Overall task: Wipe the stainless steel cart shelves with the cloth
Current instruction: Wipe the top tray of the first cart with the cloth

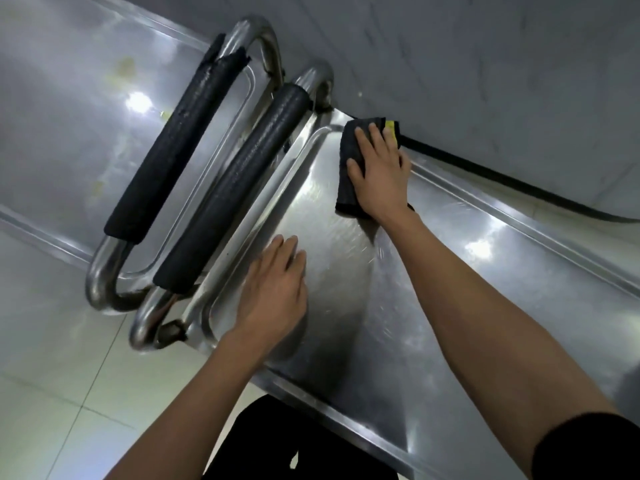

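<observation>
The stainless steel cart's top shelf [433,306] fills the middle and right of the head view, shiny with fine scratch marks. A dark folded cloth [348,181] with a yellow patch lies at the shelf's far corner. My right hand [379,171] presses flat on the cloth with straight fingers. My left hand [275,292] rests flat on the shelf near its left rim, fingers relaxed and holding nothing.
Two steel handle bars with black foam sleeves [239,188] [176,140] stand at the shelf's left end. A second steel cart surface [69,116] with yellowish stains lies to the left. A black cable [485,168] runs along the wall. Pale floor tiles [69,393] lie below.
</observation>
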### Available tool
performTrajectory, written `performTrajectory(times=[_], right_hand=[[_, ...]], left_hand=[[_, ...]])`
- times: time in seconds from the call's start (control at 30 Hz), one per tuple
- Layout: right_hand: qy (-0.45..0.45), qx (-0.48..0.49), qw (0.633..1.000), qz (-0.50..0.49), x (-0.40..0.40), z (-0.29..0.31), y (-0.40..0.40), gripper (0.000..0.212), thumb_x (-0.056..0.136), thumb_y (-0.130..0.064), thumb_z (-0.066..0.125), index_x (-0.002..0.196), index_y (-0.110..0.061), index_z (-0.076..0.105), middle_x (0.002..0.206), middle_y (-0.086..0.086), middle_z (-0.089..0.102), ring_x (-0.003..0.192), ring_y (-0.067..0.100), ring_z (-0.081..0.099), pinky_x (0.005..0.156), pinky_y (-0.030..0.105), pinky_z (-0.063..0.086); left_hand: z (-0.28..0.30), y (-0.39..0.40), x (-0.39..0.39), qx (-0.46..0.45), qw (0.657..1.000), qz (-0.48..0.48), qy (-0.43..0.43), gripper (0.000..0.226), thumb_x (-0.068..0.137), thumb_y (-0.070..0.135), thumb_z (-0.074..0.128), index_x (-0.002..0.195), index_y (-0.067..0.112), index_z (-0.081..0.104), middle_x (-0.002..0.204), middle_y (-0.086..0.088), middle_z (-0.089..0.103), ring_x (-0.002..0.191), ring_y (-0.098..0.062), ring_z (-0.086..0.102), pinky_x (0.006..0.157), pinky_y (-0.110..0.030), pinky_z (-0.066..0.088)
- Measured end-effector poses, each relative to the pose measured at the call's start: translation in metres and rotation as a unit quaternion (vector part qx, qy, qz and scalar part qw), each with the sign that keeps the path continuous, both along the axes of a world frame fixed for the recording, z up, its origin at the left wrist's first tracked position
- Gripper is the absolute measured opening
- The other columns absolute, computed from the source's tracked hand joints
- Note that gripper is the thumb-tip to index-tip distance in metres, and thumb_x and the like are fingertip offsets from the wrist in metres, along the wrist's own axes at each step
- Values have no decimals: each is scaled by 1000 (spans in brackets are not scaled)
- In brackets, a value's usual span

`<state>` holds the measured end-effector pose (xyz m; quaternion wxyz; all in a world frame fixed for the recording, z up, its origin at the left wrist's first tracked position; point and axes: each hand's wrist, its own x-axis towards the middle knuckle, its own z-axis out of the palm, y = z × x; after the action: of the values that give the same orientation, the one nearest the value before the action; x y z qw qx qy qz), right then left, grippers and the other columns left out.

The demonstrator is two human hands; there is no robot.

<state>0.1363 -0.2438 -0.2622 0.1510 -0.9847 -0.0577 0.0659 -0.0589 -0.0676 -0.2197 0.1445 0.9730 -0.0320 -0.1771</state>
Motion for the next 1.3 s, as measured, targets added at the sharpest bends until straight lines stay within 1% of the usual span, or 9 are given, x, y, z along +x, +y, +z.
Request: performTrajectory(times=[0.07, 0.23, 0.47, 0.57, 0.77, 0.93, 1.07, 1.2, 1.3], right_hand=[[-2, 1, 1000, 10, 2, 1, 2, 58, 99, -42, 34, 155, -27, 27, 164, -1, 19, 153, 20, 8, 117, 49, 18], [-2, 12, 996, 88, -23, 4, 5, 58, 98, -41, 37, 154, -26, 31, 162, 2, 27, 151, 22, 15, 116, 47, 21], [11, 17, 983, 181, -112, 9, 39, 56, 102, -41, 36, 155, -27, 28, 163, 1, 24, 152, 22, 14, 116, 44, 19], [10, 16, 974, 224, -145, 11, 56, 54, 103, -40, 35, 155, -26, 29, 163, 2, 25, 151, 24, 16, 115, 45, 20], [8, 16, 948, 319, -200, 9, 81, 52, 103, -37, 39, 153, -24, 33, 162, 2, 27, 151, 24, 16, 116, 43, 20], [12, 21, 911, 411, -234, 3, 106, 52, 100, -38, 40, 151, -27, 37, 160, -2, 32, 151, 23, 20, 116, 43, 23], [25, 32, 890, 455, -252, -2, 121, 54, 96, -41, 35, 149, -30, 40, 159, -5, 34, 151, 21, 19, 114, 40, 21], [11, 39, 873, 485, -244, -1, 117, 53, 98, -39, 35, 150, -29, 39, 160, -4, 31, 151, 20, 18, 115, 39, 20], [-10, 41, 875, 482, -234, -1, 112, 51, 100, -36, 37, 150, -28, 39, 161, -2, 31, 152, 20, 15, 116, 41, 21]], left_hand=[[3, -1, -12, 2, 1000, 4, -14, 49, 99, 26, 52, 146, 12, 48, 159, -8, 35, 151, -29, 21, 119, -47, 25], [4, 4, -68, -20, 998, 33, -55, 40, 89, 16, 66, 128, 10, 62, 141, -11, 53, 137, -31, 44, 105, -50, 47], [-6, 17, -142, 11, 993, 83, -86, 34, 92, 20, 61, 125, 11, 64, 140, -11, 55, 136, -31, 45, 110, -50, 40], [-9, 21, -162, 12, 987, 114, -112, 28, 90, 17, 62, 116, 12, 69, 133, -10, 60, 130, -31, 50, 104, -52, 42], [-9, 27, -200, -9, 966, 212, -150, 20, 88, 14, 66, 106, 13, 74, 115, -3, 63, 113, -24, 53, 94, -42, 43], [-19, 31, -219, -53, 951, 232, -198, 16, 82, 3, 70, 95, 6, 77, 107, -6, 68, 101, -26, 64, 78, -40, 55], [-22, 32, -219, -54, 945, 250, -202, 14, 82, 3, 66, 90, 3, 77, 100, -7, 69, 88, -27, 67, 69, -40, 56], [-22, 33, -214, -37, 948, 244, -199, 14, 81, 3, 65, 87, 5, 77, 95, -6, 70, 83, -26, 65, 70, -42, 53], [-15, 33, -201, -2, 951, 229, -208, 16, 85, 9, 64, 90, 13, 78, 95, -1, 72, 87, -24, 65, 85, -38, 44]])
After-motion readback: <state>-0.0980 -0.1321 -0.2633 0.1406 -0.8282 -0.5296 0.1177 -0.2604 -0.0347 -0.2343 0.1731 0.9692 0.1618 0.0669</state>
